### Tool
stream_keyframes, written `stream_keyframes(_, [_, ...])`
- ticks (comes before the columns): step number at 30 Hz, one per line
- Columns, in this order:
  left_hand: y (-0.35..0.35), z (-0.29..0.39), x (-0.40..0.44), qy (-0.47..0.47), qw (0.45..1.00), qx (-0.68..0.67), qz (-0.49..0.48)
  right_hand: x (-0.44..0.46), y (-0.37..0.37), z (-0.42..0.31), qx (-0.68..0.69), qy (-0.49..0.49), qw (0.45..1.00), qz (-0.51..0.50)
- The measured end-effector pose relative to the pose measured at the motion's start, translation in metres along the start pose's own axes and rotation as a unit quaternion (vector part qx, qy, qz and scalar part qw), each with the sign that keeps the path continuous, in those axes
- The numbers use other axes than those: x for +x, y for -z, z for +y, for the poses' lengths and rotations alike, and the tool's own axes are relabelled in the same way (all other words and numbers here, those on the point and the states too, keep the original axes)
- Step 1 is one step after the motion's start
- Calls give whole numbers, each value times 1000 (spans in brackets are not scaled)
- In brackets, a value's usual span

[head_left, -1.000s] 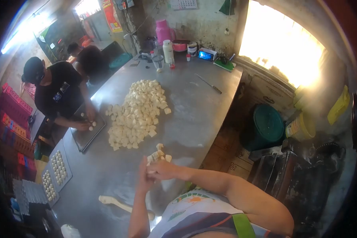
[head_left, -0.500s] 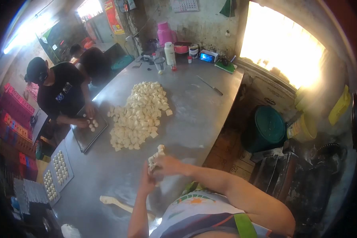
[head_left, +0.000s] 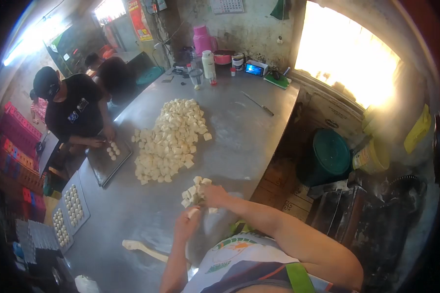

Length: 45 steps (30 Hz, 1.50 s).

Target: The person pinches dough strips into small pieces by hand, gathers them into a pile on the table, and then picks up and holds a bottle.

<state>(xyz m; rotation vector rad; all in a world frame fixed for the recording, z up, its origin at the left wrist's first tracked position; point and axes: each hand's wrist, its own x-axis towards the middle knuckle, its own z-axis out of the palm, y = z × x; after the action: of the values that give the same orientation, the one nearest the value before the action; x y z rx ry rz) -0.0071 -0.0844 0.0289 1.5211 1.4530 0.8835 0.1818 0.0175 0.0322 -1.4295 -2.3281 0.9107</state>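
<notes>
Cut dough pieces lie in a small group on the metal table, right in front of me. My left hand is at the near side of this group, its fingers closed on a pale dough piece. At the group's right edge is my right hand, bent over the pieces; its fingertips are too small and blurred to make out. Farther up the table spreads a large heap of dough pieces. A wooden tool lies left of my left forearm.
A co-worker stands at the left by a dark tray with dough balls. Two trays of balls lie nearer. A knife rests at the far right. Bottles and a pink jug stand behind.
My hands have moved apart, the right one to the right and upward. More of the small dough group shows between them. The co-worker's tray holds more visible balls.
</notes>
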Motion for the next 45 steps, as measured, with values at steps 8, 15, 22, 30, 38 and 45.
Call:
stream_keyframes(8, [8,-12,15,-205,967,60,136,-9,-14,-43,187,253,949,-6])
stream_keyframes(15, [-10,24,-4,-28,995,94,9,12,-4,-18,23,-23,998,-44])
stream_keyframes(22, [1,-12,10,-111,976,109,149,-2,-20,-14,78,148,984,61])
stream_keyframes(30, [1,-2,18,-5,997,64,42,-12,-10,-39,203,169,960,95])
stream_keyframes(38, [10,-8,10,-3,998,-25,54,4,-8,-1,74,86,992,57])
stream_keyframes(45, [22,-8,22,-60,995,-52,58,-2,10,-47,243,252,935,54])
